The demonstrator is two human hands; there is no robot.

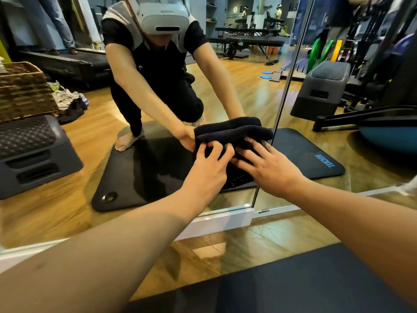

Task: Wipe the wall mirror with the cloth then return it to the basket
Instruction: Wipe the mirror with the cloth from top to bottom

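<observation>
A folded dark navy cloth (232,132) lies pressed against the wall mirror (237,82), low down near the seam between two mirror panels. My left hand (209,168) grips the cloth's lower left edge with curled fingers. My right hand (268,168) lies on its lower right part, fingers spread over the fabric. The mirror shows my reflection crouching on a black mat with both arms stretched to the cloth. A woven wicker basket (24,91) appears at the far left on top of a grey step platform.
A white baseboard (221,220) runs under the mirror above the wooden floor. A dark mat (304,281) lies under me at the bottom right. Reflected gym gear, shoes (70,100), a grey step box (322,89) and a blue balance ball (390,136) fill the glass.
</observation>
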